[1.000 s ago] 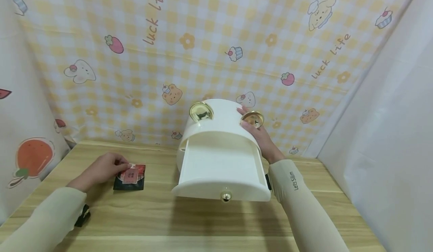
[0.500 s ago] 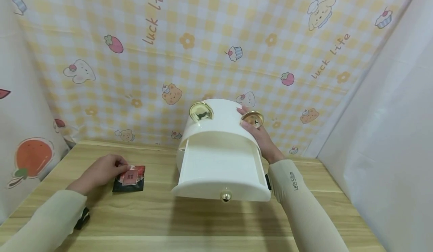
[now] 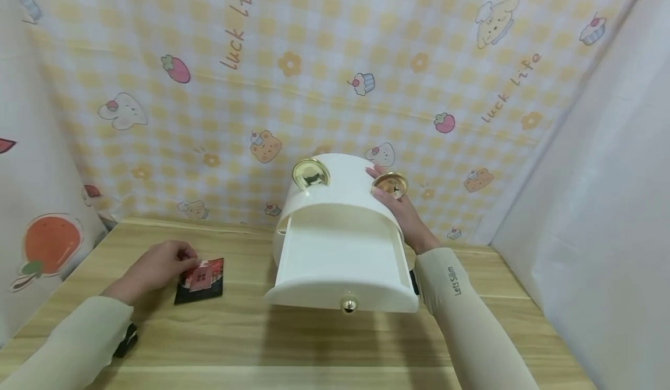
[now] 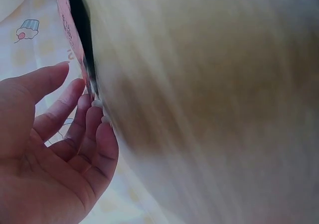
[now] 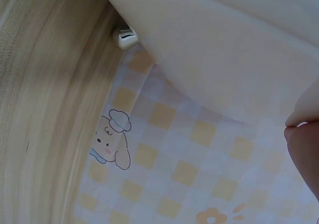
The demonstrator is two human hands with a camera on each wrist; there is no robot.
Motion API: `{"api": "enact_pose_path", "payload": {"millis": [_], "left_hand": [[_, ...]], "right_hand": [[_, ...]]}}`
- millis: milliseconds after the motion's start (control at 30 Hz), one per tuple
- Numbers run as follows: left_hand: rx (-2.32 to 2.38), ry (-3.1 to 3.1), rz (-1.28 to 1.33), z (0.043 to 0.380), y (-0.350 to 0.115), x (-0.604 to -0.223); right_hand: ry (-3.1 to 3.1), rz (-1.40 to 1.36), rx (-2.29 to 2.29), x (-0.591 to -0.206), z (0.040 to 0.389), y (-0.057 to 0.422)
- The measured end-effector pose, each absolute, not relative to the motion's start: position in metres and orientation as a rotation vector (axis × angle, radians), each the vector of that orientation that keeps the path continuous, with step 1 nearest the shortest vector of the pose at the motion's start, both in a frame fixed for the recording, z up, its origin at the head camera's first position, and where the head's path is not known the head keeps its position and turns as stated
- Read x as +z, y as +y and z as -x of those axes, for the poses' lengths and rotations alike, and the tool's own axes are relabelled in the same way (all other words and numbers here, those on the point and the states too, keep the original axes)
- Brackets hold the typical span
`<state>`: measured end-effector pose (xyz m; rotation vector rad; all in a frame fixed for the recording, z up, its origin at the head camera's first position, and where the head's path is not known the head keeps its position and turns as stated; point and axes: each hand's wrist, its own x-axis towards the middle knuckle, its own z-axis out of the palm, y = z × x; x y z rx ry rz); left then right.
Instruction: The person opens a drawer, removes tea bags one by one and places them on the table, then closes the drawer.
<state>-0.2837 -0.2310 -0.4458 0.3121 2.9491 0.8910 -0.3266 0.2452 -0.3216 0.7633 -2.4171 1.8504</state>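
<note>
My left hand (image 3: 159, 268) is at the upper left corner of a small dark packet (image 3: 206, 291) with a red and pink printed front, on the table. In the left wrist view its bent fingertips (image 4: 89, 99) meet the packet's edge, and the thumb stands apart from it. A white rounded drawer box (image 3: 345, 175) stands at the centre, with its drawer (image 3: 340, 256) pulled out and bare inside. The drawer front has a round gold knob (image 3: 349, 304). My right hand (image 3: 405, 210) rests on the box's upper right side, thumb and fingers either side of a gold disc (image 3: 392, 185).
A second gold disc (image 3: 311, 174) sits on the box's upper left. The wooden table (image 3: 235, 343) meets a yellow checked cloth (image 3: 324, 105) behind, with white cloth (image 3: 602, 204) at the right side. A small black item (image 3: 125, 342) shows beside the left sleeve.
The packet has slid slightly toward me and turned a little, and my left hand has dropped slightly with it. My right hand and the drawer box stay where they were.
</note>
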Motion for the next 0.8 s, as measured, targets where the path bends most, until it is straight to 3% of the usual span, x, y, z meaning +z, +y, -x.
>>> {"api": "enact_pose_path", "payload": {"millis": [300,533,800], "left_hand": [[0.886,2.949,-0.311,0.283,-0.228,-0.444],[0.960,3.074,-0.302,0.264,-0.209,-0.417],[1.477,2.759,-0.405,0.226,-0.160,-0.379]], "right_hand": [[-2.410,-0.759,1.878,-0.321,0.325,0.245],[-2.408,-0.761,1.873,-0.321,0.327,0.241],[-2.407,-0.737,1.872,-0.320,0.325,0.243]]}}
